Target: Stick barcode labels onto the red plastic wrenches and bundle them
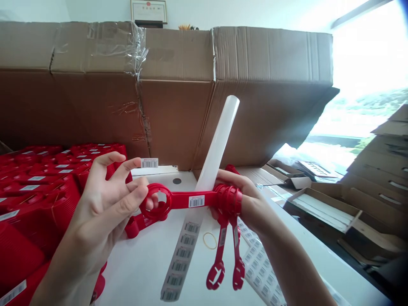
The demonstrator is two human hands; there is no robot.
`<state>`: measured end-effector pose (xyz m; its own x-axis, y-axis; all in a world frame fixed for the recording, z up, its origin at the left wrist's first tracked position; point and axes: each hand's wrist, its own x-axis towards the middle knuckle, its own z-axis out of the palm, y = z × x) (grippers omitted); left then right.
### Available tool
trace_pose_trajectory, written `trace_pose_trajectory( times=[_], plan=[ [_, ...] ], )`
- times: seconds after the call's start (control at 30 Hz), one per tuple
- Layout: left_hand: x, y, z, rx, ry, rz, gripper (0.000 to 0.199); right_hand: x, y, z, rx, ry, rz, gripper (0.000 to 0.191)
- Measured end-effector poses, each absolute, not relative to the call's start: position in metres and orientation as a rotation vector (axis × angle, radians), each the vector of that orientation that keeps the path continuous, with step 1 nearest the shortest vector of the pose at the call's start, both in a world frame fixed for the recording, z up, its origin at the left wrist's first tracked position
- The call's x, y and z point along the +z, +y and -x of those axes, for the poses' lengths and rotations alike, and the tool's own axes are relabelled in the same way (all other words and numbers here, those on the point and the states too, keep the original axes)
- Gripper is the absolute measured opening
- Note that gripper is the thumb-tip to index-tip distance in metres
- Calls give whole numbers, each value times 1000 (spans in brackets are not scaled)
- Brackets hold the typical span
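left hand (103, 208) open, fingers apart, white barcode sticker (149, 162) on index tip; right hand (250, 208) clamped on long red plastic wrench (178, 199).

Left hand (105, 204) splayed — right hand (251, 204) curled (both bare)

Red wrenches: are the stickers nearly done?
Done: the stacked red wrenches wear barcode labels. In hand: the right hand grips a labelled wrench, and the left hand has a label on a finger. Still left: a long strip of labels lies on the table. Can't tell how many remain.
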<state>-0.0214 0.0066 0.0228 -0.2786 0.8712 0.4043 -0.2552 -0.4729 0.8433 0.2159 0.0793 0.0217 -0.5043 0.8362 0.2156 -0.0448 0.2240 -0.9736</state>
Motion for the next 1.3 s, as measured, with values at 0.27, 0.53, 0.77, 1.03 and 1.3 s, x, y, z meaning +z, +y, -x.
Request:
trace_pose_trajectory(
  times=[0.27, 0.53, 0.77, 1.03, 1.3],
  plan=[
    [32, -5, 11, 1826, 923, -1116, 64, 19, 83, -219, 1361, -1668, 731, 22],
    [30, -5, 11, 1733, 874, -1251, 71, 22, 85, -219, 1375, -1635, 733, 17],
    [23, 9, 29, 1728, 871, -1284, 52, 26, 80, -216, 1391, -1605, 749, 19],
    [26, 19, 25, 1753, 902, -1046, 29, 22, 75, -216, 1230, -1707, 748, 33],
    [19, 23, 19, 1808, 1097, -1143, 22, 16, 74, -210, 1200, -1618, 879, 42]
  ],
)
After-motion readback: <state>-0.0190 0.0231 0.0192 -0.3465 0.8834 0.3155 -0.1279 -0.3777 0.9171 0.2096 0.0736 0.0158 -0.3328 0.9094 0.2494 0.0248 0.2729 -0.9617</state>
